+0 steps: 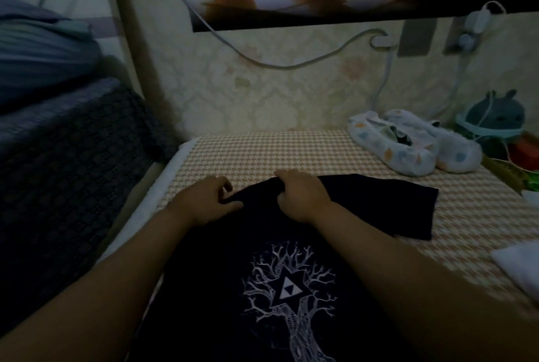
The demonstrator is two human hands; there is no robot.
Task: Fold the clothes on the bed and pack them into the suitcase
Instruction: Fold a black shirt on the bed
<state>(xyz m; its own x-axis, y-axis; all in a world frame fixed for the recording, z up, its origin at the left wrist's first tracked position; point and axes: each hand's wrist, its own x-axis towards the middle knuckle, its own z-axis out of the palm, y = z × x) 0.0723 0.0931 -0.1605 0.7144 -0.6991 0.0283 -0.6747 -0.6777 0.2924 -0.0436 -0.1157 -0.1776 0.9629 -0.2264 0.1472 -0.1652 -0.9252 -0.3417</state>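
Note:
A black T-shirt (pixel 262 250) with a white tree print lies face up on the bed's checked sheet (pixel 291 151). One sleeve stretches out to the right. My left hand (pixel 204 201) pinches the shirt's top edge near the left shoulder. My right hand (pixel 303 195) is closed on the same top edge, just right of the left hand, bunching the cloth. No suitcase is in view.
A pair of white spotted slippers (pixel 408 145) sits at the far right of the bed. Behind them is a grey plush toy (pixel 495 116). A white folded cloth (pixel 519 268) lies at the right edge. A dark blanket (pixel 73 157) is piled left. Cables hang on the wall.

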